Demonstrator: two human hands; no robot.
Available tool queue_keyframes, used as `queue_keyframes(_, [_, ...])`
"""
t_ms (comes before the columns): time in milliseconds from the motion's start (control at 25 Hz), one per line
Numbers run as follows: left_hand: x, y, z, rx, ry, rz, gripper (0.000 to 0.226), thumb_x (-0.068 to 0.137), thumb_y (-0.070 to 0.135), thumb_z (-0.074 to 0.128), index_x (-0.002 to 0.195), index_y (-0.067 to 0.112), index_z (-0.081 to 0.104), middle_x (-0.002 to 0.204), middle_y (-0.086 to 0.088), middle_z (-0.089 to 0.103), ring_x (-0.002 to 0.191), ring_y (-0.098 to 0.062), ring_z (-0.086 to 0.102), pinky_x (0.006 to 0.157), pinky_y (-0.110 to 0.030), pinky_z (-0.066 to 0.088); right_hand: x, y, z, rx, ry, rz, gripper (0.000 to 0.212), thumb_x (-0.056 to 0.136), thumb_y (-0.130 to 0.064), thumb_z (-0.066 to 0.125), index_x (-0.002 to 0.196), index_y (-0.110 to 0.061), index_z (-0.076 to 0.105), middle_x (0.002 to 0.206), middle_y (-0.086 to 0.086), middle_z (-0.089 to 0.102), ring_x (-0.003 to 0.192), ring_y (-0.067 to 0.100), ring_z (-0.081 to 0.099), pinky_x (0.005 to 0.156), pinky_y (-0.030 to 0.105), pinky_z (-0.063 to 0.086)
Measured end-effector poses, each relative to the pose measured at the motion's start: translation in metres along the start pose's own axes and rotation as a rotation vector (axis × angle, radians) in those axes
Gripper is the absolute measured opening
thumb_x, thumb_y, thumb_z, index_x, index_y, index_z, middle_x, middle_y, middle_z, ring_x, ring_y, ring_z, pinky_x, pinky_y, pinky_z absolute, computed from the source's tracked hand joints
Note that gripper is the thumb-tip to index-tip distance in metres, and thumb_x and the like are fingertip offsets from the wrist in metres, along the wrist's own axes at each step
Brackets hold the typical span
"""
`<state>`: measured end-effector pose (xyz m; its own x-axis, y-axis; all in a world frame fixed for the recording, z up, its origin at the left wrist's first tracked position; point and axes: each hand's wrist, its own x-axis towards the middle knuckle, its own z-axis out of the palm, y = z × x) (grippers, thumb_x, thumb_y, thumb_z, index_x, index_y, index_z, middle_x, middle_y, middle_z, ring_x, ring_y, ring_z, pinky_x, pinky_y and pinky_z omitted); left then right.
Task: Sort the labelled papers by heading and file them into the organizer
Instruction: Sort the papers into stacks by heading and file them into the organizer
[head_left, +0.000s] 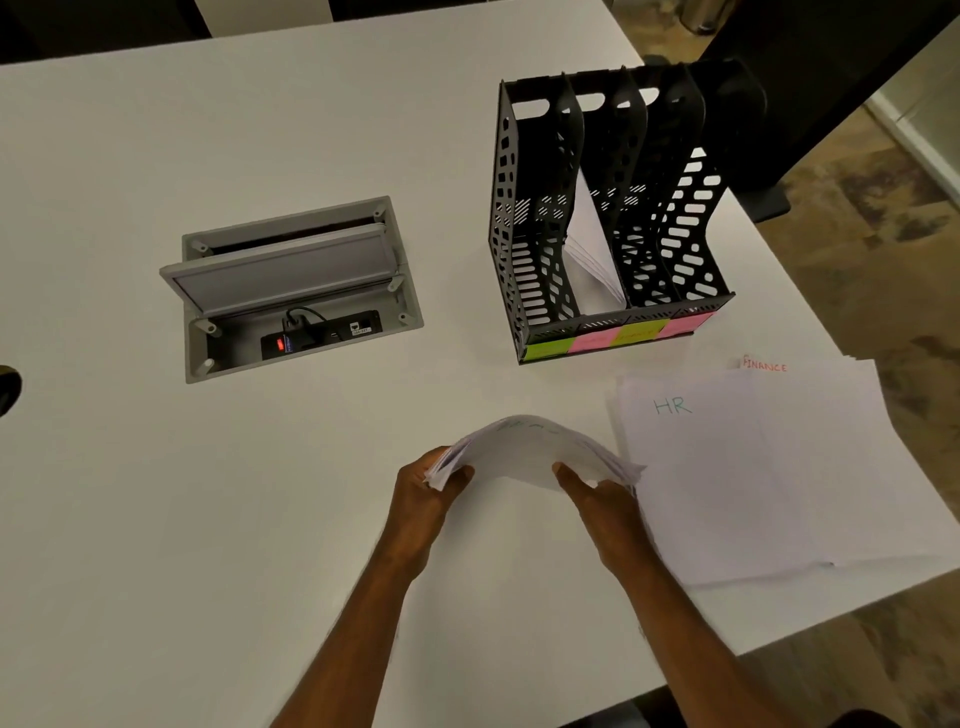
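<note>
My left hand (428, 483) and my right hand (597, 496) grip the two ends of a stack of white papers (524, 452), which bows upward above the white table. A sheet headed HR (727, 467) lies flat on the table to the right of that stack, on top of other sheets. Behind it peeks a sheet headed FINANCE (764, 366). The black four-slot organizer (613, 208) stands beyond them, with green, pink, yellow and pink sticky labels (618, 335) along its front. Its second slot from the left holds several papers (592, 254).
An open grey cable box (291, 286) with a power strip inside is set into the table (156, 519) at the centre left. The table's right edge runs diagonally just past the organizer and the flat sheets. A dark object (8, 387) shows at the left border.
</note>
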<state>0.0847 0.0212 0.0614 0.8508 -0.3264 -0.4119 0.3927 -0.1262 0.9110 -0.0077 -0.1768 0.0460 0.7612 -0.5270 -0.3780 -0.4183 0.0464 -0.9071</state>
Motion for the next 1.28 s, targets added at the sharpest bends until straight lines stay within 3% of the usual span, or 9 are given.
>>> queue_keyframes(200, [0.004, -0.010, 0.006, -0.060, 0.032, -0.034, 0.053, 0.091, 0.011, 0.072, 0.105, 0.062, 0.067, 0.104, 0.025, 0.074, 0.098, 0.002, 0.068, 0.081, -0.019, 0.059, -0.001, -0.007, 0.001, -0.051, 0.022, -0.079, 0.065, 0.090, -0.011, 0.071, 0.093, -0.075, 0.059, 0.083, -0.052, 0.059, 0.082, -0.031, 0.054, 0.064, -0.008, 0.038])
queue_keyframes(400, [0.011, -0.013, 0.021, -0.252, 0.046, -0.126, 0.020, 0.090, 0.020, 0.069, 0.104, 0.031, 0.078, 0.109, -0.001, 0.078, 0.101, -0.021, 0.072, 0.081, -0.031, 0.058, 0.004, 0.009, -0.018, -0.266, -0.012, -0.048, 0.022, 0.096, -0.018, 0.066, 0.080, -0.033, 0.065, 0.066, -0.045, 0.059, 0.062, -0.019, 0.059, 0.054, -0.001, 0.040])
queue_keyframes(560, [0.030, 0.013, 0.053, -0.251, -0.022, -0.107, 0.019, 0.086, 0.034, 0.070, 0.103, 0.035, 0.077, 0.108, 0.000, 0.078, 0.095, -0.019, 0.075, 0.073, -0.029, 0.061, 0.013, 0.008, -0.051, -0.410, -0.002, -0.066, 0.045, 0.097, -0.024, 0.064, 0.059, -0.034, 0.043, 0.039, -0.024, 0.045, 0.036, -0.003, 0.042, 0.040, 0.007, 0.031])
queue_keyframes(640, [0.048, 0.030, 0.080, -0.168, -0.014, -0.070, 0.014, 0.089, 0.033, 0.070, 0.101, 0.034, 0.077, 0.105, 0.002, 0.079, 0.094, -0.020, 0.075, 0.074, -0.028, 0.061, 0.025, -0.005, -0.080, -0.404, 0.028, -0.066, 0.015, 0.099, -0.016, 0.061, 0.088, -0.016, 0.070, 0.067, -0.026, 0.059, 0.058, -0.007, 0.053, 0.055, -0.001, 0.037])
queue_keyframes(720, [0.068, 0.045, 0.104, -0.121, 0.026, -0.013, 0.014, 0.094, 0.020, 0.067, 0.099, 0.028, 0.077, 0.102, 0.002, 0.080, 0.095, -0.021, 0.073, 0.081, -0.029, 0.060, 0.041, -0.021, -0.111, -0.379, 0.099, -0.125, 0.022, 0.099, -0.011, 0.059, 0.118, -0.005, 0.068, 0.100, -0.011, 0.067, 0.088, 0.002, 0.063, 0.075, -0.003, 0.042])
queue_keyframes(800, [0.088, 0.057, 0.125, -0.083, 0.073, 0.058, 0.023, 0.098, 0.007, 0.060, 0.100, 0.023, 0.076, 0.102, -0.003, 0.079, 0.096, -0.025, 0.072, 0.088, -0.037, 0.057, 0.059, -0.037, -0.144, -0.293, 0.204, -0.147, 0.023, 0.098, -0.013, 0.060, 0.119, -0.005, 0.067, 0.106, -0.001, 0.070, 0.100, 0.016, 0.068, 0.086, 0.012, 0.051])
queue_keyframes(960, [0.120, 0.060, 0.149, 0.336, 0.195, 0.278, 0.028, 0.098, 0.002, 0.055, 0.115, 0.018, 0.073, 0.115, -0.004, 0.074, 0.103, -0.031, 0.068, 0.099, -0.048, 0.052, 0.099, -0.072, -0.195, -0.094, 0.608, -0.205, 0.013, 0.095, -0.029, 0.065, 0.093, -0.017, 0.067, 0.090, -0.012, 0.068, 0.092, 0.013, 0.069, 0.085, 0.026, 0.052])
queue_keyframes(1040, [0.134, 0.054, 0.159, 0.624, 0.143, 0.428, 0.036, 0.096, 0.002, 0.059, 0.131, 0.012, 0.064, 0.133, -0.008, 0.065, 0.126, -0.026, 0.058, 0.112, -0.041, 0.042, 0.126, -0.089, -0.209, -0.038, 0.744, -0.246, 0.031, 0.096, -0.032, 0.064, 0.110, -0.005, 0.064, 0.107, -0.001, 0.068, 0.104, 0.017, 0.064, 0.097, 0.031, 0.051])
queue_keyframes(1280, [0.152, 0.025, 0.174, 1.114, 0.023, 0.436, 0.068, 0.096, 0.025, 0.062, 0.156, 0.014, 0.031, 0.164, -0.008, 0.030, 0.154, -0.028, 0.019, 0.126, -0.044, 0.015, 0.195, -0.131, -0.196, -0.042, 0.840, -0.452, 0.040, 0.097, -0.016, 0.059, 0.125, 0.013, 0.056, 0.118, 0.001, 0.054, 0.116, 0.001, 0.052, 0.092, -0.005, 0.031])
